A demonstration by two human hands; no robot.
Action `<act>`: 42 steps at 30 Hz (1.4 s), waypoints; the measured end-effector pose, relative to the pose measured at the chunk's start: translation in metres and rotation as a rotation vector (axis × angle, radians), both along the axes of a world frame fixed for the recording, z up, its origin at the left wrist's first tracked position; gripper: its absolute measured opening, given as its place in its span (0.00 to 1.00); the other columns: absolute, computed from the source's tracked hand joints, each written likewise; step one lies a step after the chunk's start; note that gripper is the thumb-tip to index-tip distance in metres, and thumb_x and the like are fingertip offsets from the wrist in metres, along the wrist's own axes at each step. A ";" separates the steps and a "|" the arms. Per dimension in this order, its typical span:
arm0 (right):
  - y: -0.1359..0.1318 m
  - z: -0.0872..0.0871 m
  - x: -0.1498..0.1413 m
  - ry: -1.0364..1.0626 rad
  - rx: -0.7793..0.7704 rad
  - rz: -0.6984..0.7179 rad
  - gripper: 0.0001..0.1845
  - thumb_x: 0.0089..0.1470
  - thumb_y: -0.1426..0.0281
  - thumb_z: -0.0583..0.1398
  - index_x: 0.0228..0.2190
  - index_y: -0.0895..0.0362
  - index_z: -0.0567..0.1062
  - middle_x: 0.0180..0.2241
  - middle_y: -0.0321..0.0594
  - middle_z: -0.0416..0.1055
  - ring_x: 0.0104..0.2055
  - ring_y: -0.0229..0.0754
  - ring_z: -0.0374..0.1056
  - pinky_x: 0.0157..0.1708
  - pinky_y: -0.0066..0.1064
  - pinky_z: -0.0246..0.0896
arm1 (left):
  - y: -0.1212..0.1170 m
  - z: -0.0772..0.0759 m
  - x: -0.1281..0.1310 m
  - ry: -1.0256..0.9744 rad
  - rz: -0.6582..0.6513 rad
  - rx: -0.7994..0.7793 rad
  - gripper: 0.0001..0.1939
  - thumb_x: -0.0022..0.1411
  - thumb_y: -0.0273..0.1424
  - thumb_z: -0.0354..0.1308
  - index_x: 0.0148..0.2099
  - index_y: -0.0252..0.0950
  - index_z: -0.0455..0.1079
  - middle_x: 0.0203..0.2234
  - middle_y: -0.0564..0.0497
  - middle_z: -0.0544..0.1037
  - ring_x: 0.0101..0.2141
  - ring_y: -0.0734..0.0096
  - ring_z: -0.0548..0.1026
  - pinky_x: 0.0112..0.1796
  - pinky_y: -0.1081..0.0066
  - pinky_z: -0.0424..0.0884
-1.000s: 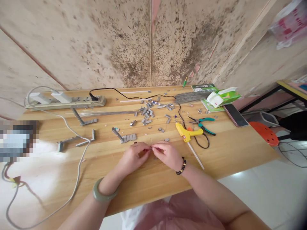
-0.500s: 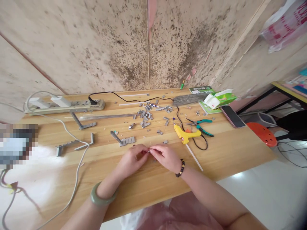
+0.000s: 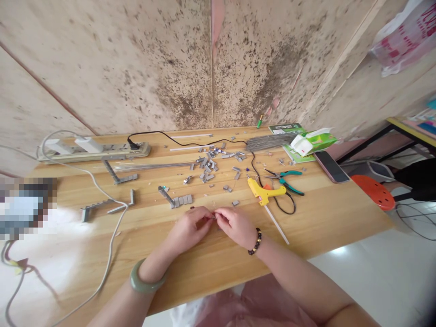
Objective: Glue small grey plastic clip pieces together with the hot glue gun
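Observation:
Over the front middle of the wooden table (image 3: pixel 204 268), my left hand (image 3: pixel 192 229) and my right hand (image 3: pixel 235 227) meet at the fingertips. Both are pinched on a tiny greyish piece (image 3: pixel 213 216) that the fingers mostly cover, so its kind does not show. Just beyond my left hand lies an L-shaped strip of grey blocks (image 3: pixel 182 200). A heap of small grey pieces (image 3: pixel 206 167) is spread farther back. To the right of my right hand rest a yellow hot glue gun (image 3: pixel 265 190) with a white glue stick (image 3: pixel 276 225) and teal-handled pliers (image 3: pixel 288 177).
A power strip (image 3: pixel 112 150) stands along the wall, its white cable (image 3: pixel 111 245) crossing the left side. Thin metal wires (image 3: pixel 160 166) and a wire bundle (image 3: pixel 270 141) lie at the back. A tissue pack (image 3: pixel 315 141) and a phone (image 3: pixel 331 166) sit at the right.
Both hands stay together in nearly the same spot, with a slight shift of the fingertips around the small piece. The whole view has moved slightly; the table things lie as before.

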State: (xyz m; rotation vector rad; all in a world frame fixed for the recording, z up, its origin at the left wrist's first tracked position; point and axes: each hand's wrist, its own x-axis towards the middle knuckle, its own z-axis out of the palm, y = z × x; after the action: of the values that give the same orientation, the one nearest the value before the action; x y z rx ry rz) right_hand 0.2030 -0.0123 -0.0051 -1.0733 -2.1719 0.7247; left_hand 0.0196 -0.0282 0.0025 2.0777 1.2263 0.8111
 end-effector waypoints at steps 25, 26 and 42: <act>0.000 0.005 0.001 0.004 0.003 0.017 0.10 0.60 0.74 0.53 0.35 0.57 0.75 0.27 0.38 0.76 0.29 0.39 0.71 0.32 0.27 0.61 | 0.000 0.003 0.000 -0.017 0.007 -0.001 0.06 0.63 0.27 0.52 0.36 0.37 0.70 0.30 0.51 0.77 0.32 0.72 0.73 0.35 0.72 0.68; 0.000 0.006 0.001 0.016 -0.004 0.027 0.10 0.61 0.74 0.53 0.35 0.56 0.75 0.27 0.38 0.76 0.30 0.39 0.71 0.32 0.27 0.61 | 0.000 0.003 0.000 -0.022 0.011 -0.016 0.06 0.63 0.28 0.52 0.36 0.37 0.70 0.30 0.51 0.77 0.32 0.72 0.73 0.35 0.72 0.68; -0.001 0.003 -0.002 0.048 0.040 0.010 0.10 0.59 0.75 0.53 0.32 0.57 0.75 0.31 0.42 0.74 0.35 0.41 0.69 0.37 0.30 0.63 | 0.001 0.001 0.001 0.018 0.025 0.029 0.06 0.62 0.26 0.52 0.37 0.37 0.71 0.30 0.50 0.78 0.32 0.71 0.74 0.36 0.72 0.69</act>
State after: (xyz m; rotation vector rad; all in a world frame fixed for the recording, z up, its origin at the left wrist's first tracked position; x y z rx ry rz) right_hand 0.2013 -0.0129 -0.0021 -1.0156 -2.1434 0.7018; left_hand 0.0204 -0.0274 0.0031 2.1012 1.2587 0.8282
